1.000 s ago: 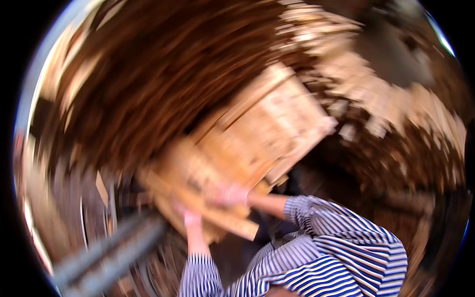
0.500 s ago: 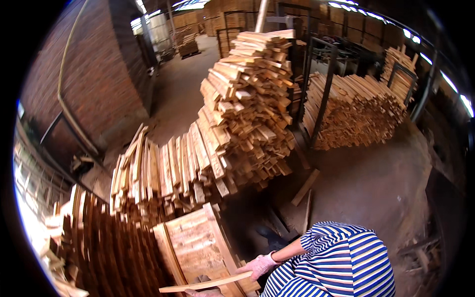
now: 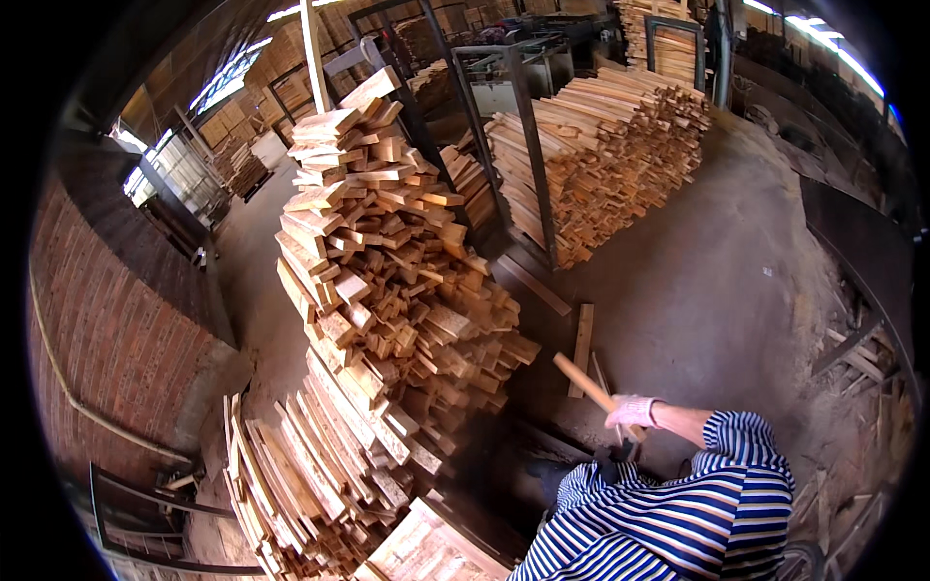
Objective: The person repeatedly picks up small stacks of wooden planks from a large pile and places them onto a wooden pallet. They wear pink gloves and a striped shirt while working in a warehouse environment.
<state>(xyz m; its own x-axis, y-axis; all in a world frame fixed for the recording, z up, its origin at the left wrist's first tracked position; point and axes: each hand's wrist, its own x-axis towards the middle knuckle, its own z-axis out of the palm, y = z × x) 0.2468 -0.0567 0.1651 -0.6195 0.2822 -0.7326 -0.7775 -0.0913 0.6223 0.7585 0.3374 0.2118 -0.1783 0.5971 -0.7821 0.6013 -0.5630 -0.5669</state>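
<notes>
Right hand, one: in a pale pink glove, fingers clenched round a wooden strip. Wooden strip, one: narrow, light brown, gripped near its lower end, slanting up and to the left, over the floor to the right of the tall stack. Left hand: out of view; its state cannot be told. Sleeve, striped dark blue and white, on the right arm.

Tall stack of cut wooden strips, rough ends outward, ahead and to the left. Lower row of strips, side by side, at its near foot. Wooden panel, pale, partly cut off by the lower edge. Second stack, farther off to the right, beside a dark metal frame. Loose piece, flat on the floor, just beyond the held strip. Brick wall, reddish, far left.
</notes>
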